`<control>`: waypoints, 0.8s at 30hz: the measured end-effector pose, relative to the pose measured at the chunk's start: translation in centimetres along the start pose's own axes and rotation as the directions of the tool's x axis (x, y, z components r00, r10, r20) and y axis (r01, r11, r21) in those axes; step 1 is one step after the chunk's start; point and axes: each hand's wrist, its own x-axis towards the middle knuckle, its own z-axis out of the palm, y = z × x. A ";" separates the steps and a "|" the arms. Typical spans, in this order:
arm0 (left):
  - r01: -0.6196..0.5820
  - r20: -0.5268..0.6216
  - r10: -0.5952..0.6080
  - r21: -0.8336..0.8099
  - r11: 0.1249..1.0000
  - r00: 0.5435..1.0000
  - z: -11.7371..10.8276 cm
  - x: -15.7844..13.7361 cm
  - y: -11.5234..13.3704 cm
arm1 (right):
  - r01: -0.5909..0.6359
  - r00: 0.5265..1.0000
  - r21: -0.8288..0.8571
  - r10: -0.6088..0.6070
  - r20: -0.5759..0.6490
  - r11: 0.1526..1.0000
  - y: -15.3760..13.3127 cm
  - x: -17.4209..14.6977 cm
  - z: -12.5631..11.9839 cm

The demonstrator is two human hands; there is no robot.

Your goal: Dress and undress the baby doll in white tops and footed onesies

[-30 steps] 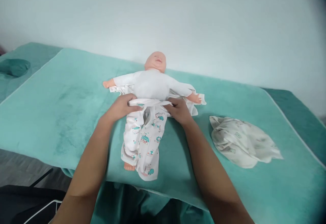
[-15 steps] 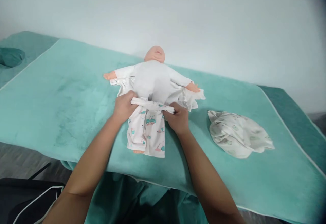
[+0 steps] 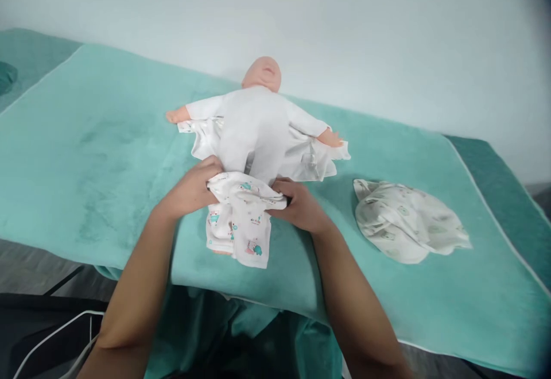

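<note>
A baby doll [image 3: 253,120] with a white cloth body lies on its back, head away from me and arms spread. Small white printed pants [image 3: 247,212] cover its lower legs, with the waistband bunched around the legs. My left hand [image 3: 196,186] is closed on the left side of the waistband. On the other side my right hand [image 3: 297,201] grips the waistband, its fingertips partly hidden by the cloth. Beneath the doll's arms and back a white shirt [image 3: 314,158] is spread open. The doll's feet are mostly hidden in the pants.
A crumpled white printed cloth [image 3: 407,218] lies to the right on the green-covered table [image 3: 116,178]. A white wall [image 3: 344,34] stands behind the table. At the lower left is a black object with a white cord [image 3: 55,330].
Both hands still hold the waistband, which is now less stretched and more bunched. My left hand has turned, with its wrist further left. The view has shifted slightly.
</note>
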 end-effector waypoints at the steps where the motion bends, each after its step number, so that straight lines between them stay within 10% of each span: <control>1: 0.012 -0.049 -0.012 0.013 1.000 0.999 0.5 -0.2 0.0 | 0.006 0.998 0.014 -0.005 -0.061 1.000 0.1 -0.1 0.4; 6: 0.153 -0.311 -0.161 -0.049 0.987 0.937 2.6 -1.2 0.1 | -0.013 0.920 0.165 0.076 -0.383 0.986 1.1 -0.6 1.1; 10: 0.136 -0.198 -0.155 -0.104 0.985 0.968 2.2 -2.1 0.6 | -0.095 0.981 0.258 0.134 -0.139 0.962 1.0 -1.3 0.4; 15: 0.071 0.011 -0.070 -0.092 0.993 0.997 2.1 -4.5 1.1 | -0.092 0.995 -0.013 0.093 0.045 0.996 -0.6 -3.2 1.0; 24: 0.032 -0.255 -0.104 -0.272 0.962 0.961 4.5 -7.6 1.0 | -0.202 0.924 0.223 0.261 -0.280 0.954 -1.2 -5.9 3.2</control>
